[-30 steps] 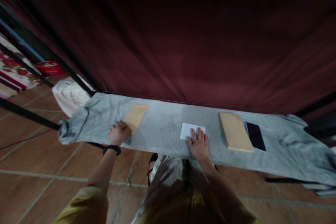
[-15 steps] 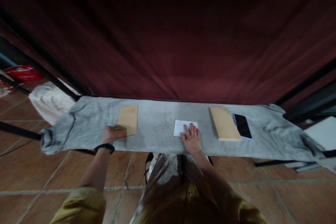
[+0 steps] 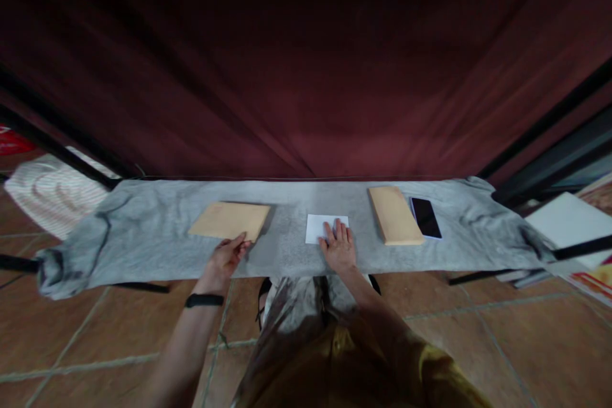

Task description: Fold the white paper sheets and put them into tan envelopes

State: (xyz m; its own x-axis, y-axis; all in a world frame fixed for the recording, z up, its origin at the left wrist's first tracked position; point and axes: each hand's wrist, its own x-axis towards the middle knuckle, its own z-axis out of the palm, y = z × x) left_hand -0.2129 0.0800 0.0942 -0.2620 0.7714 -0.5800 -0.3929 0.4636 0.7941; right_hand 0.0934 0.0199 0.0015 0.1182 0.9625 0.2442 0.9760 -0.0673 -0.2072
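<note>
A tan envelope [image 3: 229,220] is lifted a little off the grey cloth [image 3: 287,245], casting a shadow. My left hand [image 3: 225,259] pinches its near right corner, with a black band on the wrist. My right hand [image 3: 338,247] lies flat with fingers stretched on the near edge of a white sheet of paper [image 3: 319,226] in the middle of the cloth. To the right lies a stack of tan envelopes [image 3: 394,215], and beside it a black phone [image 3: 425,217].
A dark red curtain [image 3: 306,76] hangs right behind the narrow cloth-covered bench. Black metal bars [image 3: 57,150] cross at the left and right. A striped white cloth [image 3: 43,188] lies on the tiled floor at the left; white sheets [image 3: 564,220] sit at the right.
My left hand has carried the tan envelope rightward and turned it to lie lengthwise. My right hand stays on the white paper. The view has swung to the right.
</note>
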